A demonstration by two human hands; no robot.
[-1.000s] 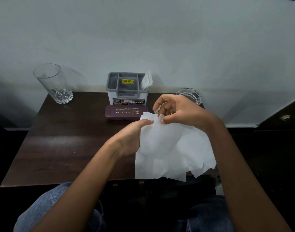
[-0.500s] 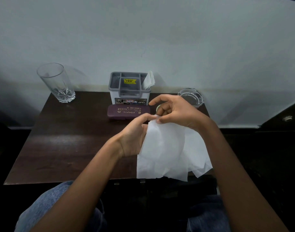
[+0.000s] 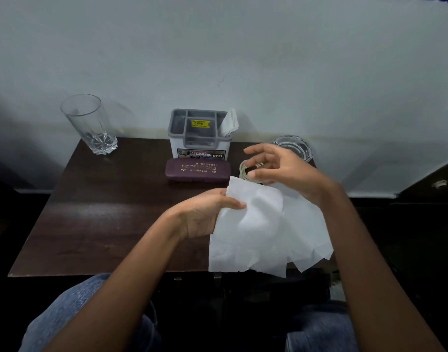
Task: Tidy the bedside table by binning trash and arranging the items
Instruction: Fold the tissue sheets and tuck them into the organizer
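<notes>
Head view. INSPECTOR: State the grip.

ASSISTANT: The left hand (image 3: 205, 214) pinches the left edge of the white paper sheet (image 3: 263, 229), thumb on top and fingers behind. The sheet hangs crumpled from that pinch, down and to the right, over the near edge of the table (image 3: 103, 212).

INSPECTOR: And the other hand?

ASSISTANT: The right hand (image 3: 281, 171) is above and to the right of the pinch, fingers spread and relaxed, clasping nothing that I can see. The sheet's upper right part runs under its wrist.

INSPECTOR: Containers, placed from the grip.

ASSISTANT: Straight beyond it, against the wall, stands a grey and white organiser (image 3: 200, 141) with several compartments. The rightmost one holds a folded white tissue (image 3: 229, 123) that sticks up past the rim. A yellow price sticker (image 3: 200, 123) sits on an inner divider. The other compartments are too dark to judge.

INSPECTOR: In front of it?

ASSISTANT: A maroon spectacle case (image 3: 197, 171), lid down, lies between the organiser and the grip, touching or just beside the organiser. Its contents are hidden.

INSPECTOR: Others?

ASSISTANT: Far left of the grip, at the back corner, a clear tumbler (image 3: 90, 123) stands upright. Beyond the right hand is a glass ashtray (image 3: 294, 147), partly covered by the fingers, so I cannot tell its contents. A pale coiled item (image 3: 244, 170) lies under that hand's thumb, just beyond the sheet's top corner. I cannot identify it.
</notes>
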